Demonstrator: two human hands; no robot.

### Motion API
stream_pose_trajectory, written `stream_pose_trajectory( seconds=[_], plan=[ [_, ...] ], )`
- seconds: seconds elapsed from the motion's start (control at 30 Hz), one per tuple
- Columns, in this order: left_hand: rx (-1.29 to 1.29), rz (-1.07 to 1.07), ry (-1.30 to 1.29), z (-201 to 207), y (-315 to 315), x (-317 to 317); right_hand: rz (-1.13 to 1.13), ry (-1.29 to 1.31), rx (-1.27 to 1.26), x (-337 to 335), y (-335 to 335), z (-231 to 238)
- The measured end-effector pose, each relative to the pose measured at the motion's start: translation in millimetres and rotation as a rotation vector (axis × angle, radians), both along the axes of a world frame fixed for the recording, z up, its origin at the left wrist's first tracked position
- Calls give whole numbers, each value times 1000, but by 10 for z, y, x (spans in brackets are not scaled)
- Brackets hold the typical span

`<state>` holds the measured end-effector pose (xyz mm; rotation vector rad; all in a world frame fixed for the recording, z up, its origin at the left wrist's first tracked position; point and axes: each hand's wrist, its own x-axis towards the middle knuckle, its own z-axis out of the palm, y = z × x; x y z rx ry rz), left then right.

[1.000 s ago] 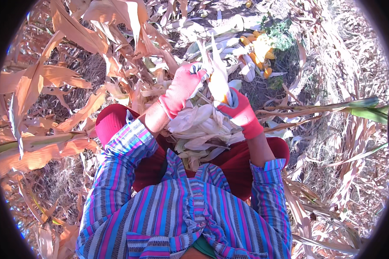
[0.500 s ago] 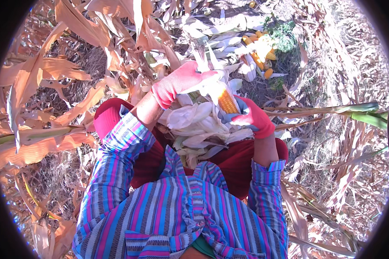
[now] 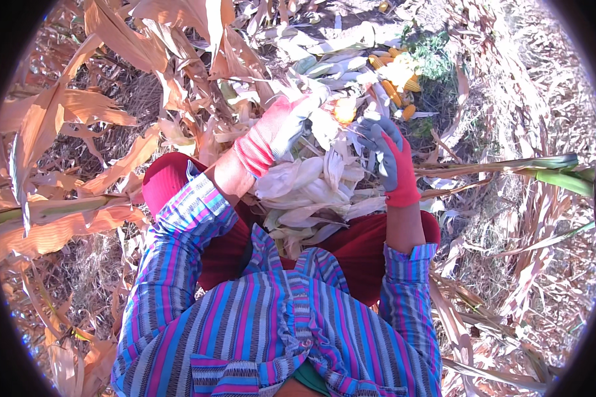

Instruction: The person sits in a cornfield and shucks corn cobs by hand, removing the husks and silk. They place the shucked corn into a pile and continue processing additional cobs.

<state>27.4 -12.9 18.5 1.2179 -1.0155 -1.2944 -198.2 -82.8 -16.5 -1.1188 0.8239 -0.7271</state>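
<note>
In front of my knees, my left hand (image 3: pixel 286 129), in a red and grey work glove, is closed around the husk-wrapped end of an ear of corn (image 3: pixel 344 111). Orange kernels show at the ear's bare part, washed out by sunlight. Just right of the ear is my right hand (image 3: pixel 392 155), gloved the same way. Its fingers are curled by pale strips of corn husk (image 3: pixel 359 140) and seem to pinch them; glare hides the exact contact. Below both hands, a heap of stripped husks (image 3: pixel 301 182) lies between my legs.
Husked yellow ears (image 3: pixel 392 92) lie in a pile ahead, slightly right, beside a green leafy weed (image 3: pixel 434 56). Dry corn stalks and leaves (image 3: pixel 122 40) crowd the left. A partly green stalk (image 3: pixel 563 175) reaches in from the right over straw-littered ground.
Both hands and the ear have moved away from my body. My right hand has left the ear's kernel-covered end and turned upward, fingers now curled near the husk.
</note>
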Motion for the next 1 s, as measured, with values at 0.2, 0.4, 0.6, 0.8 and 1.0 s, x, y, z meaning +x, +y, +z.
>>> stream_pose_trajectory(
  seconds=[0.2,0.4,0.6,0.8,1.0],
  plan=[
    [-105,-229,-93,-348,31,29,199,-159,-122,397,292,-15],
    [-1,-133,228,-133,88,-332,-199,-304,315,187,-67,-629],
    [15,-5,-6,-74,121,43,-407,-337,125,-80,-280,-119],
    [-211,197,-673,-143,44,310,-824,-558,168,-769,-586,61],
    [-143,-291,-618,-59,98,373,-849,-678,244,-989,-666,-35]
  ],
)
